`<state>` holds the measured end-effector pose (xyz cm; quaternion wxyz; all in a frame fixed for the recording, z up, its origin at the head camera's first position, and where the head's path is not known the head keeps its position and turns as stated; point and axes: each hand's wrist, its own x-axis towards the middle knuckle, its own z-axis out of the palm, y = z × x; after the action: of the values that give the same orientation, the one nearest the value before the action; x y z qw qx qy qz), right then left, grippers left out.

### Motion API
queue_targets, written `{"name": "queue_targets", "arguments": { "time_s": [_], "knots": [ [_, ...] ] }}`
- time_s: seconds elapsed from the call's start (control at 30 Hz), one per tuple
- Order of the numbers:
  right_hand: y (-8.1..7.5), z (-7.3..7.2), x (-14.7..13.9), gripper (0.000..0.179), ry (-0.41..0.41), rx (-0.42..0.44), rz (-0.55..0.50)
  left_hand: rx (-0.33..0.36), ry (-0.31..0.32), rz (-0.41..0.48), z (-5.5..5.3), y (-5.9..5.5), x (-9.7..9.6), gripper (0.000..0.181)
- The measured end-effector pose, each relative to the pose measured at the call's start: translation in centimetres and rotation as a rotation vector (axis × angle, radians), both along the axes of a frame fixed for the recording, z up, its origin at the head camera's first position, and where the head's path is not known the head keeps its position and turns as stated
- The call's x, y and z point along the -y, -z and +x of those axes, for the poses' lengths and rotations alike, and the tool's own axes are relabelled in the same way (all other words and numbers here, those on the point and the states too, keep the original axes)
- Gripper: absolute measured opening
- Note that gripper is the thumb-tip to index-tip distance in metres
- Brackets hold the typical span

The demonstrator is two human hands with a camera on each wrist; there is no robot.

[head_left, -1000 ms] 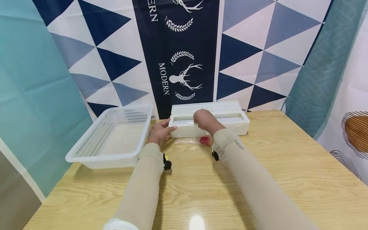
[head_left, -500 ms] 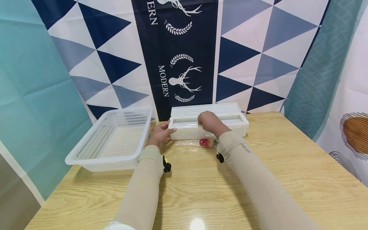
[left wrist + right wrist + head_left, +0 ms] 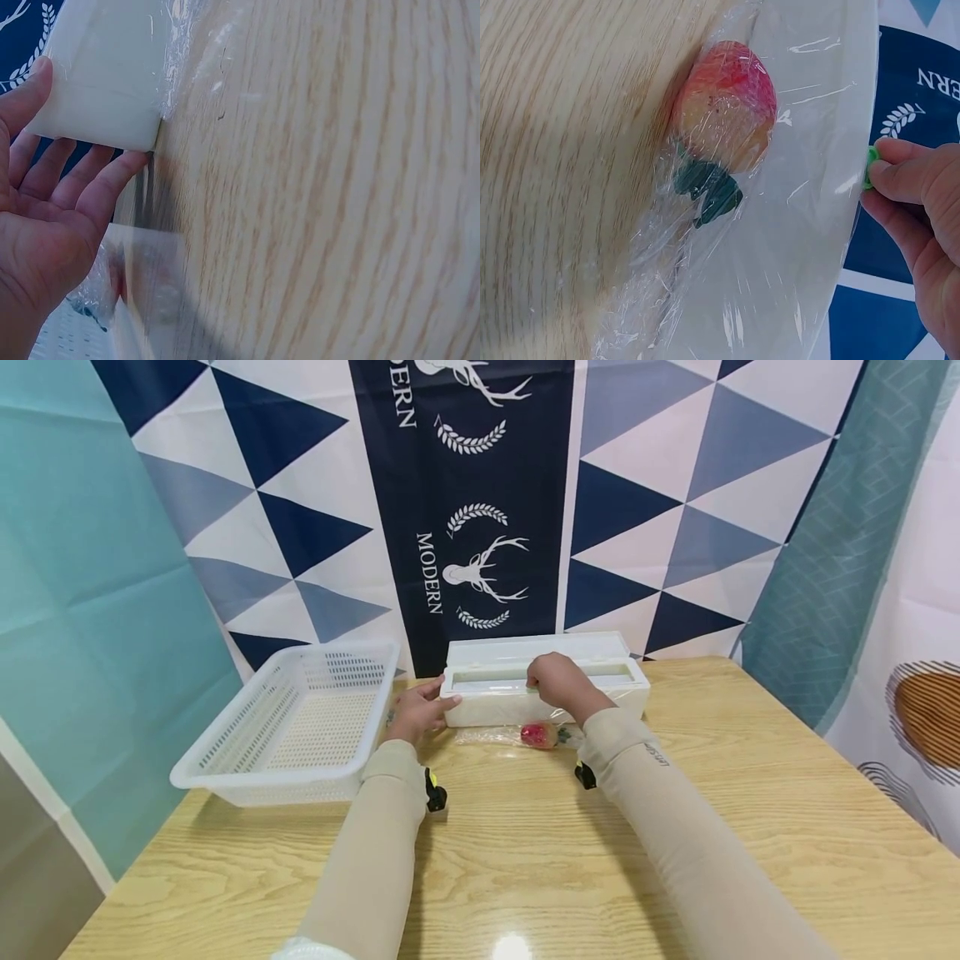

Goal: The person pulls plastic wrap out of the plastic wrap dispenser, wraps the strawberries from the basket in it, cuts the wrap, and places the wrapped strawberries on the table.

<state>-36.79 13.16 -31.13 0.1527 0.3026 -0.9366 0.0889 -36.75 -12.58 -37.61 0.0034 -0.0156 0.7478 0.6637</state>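
A long white plastic-wrap dispenser box (image 3: 495, 710) stands at the table's back, lid raised, clear film hanging over its front. My left hand (image 3: 417, 708) touches its left end; in the left wrist view its fairly straight fingers (image 3: 112, 176) lie along the end face and the thumb reaches the upper edge. My right hand (image 3: 561, 681) pinches a small green slider (image 3: 871, 166) at the box's top edge. Against the box's foot lies a red-and-yellow artificial rose (image 3: 724, 112) with green leaves, wrapped in clear film; part of its stem is hidden by the right arm.
A white perforated basket (image 3: 277, 777) stands on the left of the wooden table (image 3: 510, 860), close to my left forearm. Beside it, below the left hand, is another clear-wrapped bundle (image 3: 97, 289) with some red. A patterned curtain (image 3: 480, 468) hangs right behind the box.
My right hand has moved a little to the right along the box's top edge, uncovering more of the rose's leaf end. The left hand stays at the box's left end.
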Motion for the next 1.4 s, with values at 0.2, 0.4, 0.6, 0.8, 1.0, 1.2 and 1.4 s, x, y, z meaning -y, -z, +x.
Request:
{"name": "queue_targets", "arguments": {
  "time_s": [0.2, 0.4, 0.6, 0.8, 1.0, 1.2, 1.4],
  "knots": [
    [0.0, 0.0, -0.3, 0.027, -0.007, 0.007, -0.014, 0.003, 0.004, 0.001, 0.0, -0.1, 0.1, 0.066],
    [-0.2, 0.1, -0.5, 0.029, 0.001, 0.038, -0.023, 0.003, 0.012, 0.006, 0.1, -0.2, 0.2, 0.066],
    [-0.3, 0.2, -0.8, 0.029, 0.006, 0.053, -0.025, 0.008, 0.009, 0.006, 0.1, -0.1, 0.1, 0.065],
    [-0.1, 0.0, -1.3, 0.028, 0.002, 0.036, -0.041, 0.014, -0.009, 0.0, 0.2, -0.1, 0.0, 0.066],
    [0.0, -0.2, -1.5, 0.027, 0.006, 0.053, -0.049, 0.028, -0.016, 0.009, 0.2, -0.1, 0.2, 0.066],
    [-0.2, -0.1, -1.6, 0.029, 0.002, 0.05, -0.042, 0.033, -0.028, 0.0, 0.3, -0.1, 0.2, 0.065],
    [-0.3, -0.1, -1.9, 0.029, 0.02, 0.072, -0.033, 0.023, -0.026, 0.012, 0.5, -0.3, 0.1, 0.064]
  ]
}}
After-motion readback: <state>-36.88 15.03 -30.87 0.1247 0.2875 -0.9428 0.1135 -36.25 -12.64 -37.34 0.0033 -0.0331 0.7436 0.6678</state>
